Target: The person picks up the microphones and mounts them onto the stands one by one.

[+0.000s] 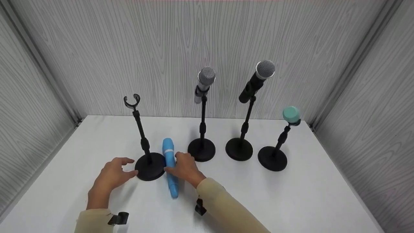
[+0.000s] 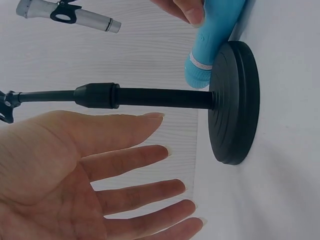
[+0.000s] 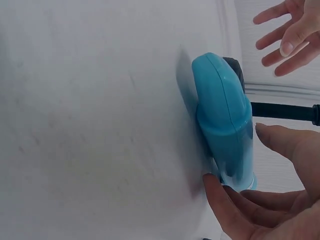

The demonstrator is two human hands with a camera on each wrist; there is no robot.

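My right hand straddles a blue microphone lying on the white table, thumb on one side and fingers on the other. In the right wrist view, its fingertips sit at the lower edge of the blue body. The banded head of the microphone lies right beside the round base of a black microphone stand; the open clip on top of this stand holds nothing. My left hand is just left of that base, its thumb and fingers spread apart with nothing between them, as the left wrist view also shows.
Behind and to the right are stands bearing a silver microphone, a black microphone and one with a teal end. Grey wood-grain panels enclose the white table at the back and sides.
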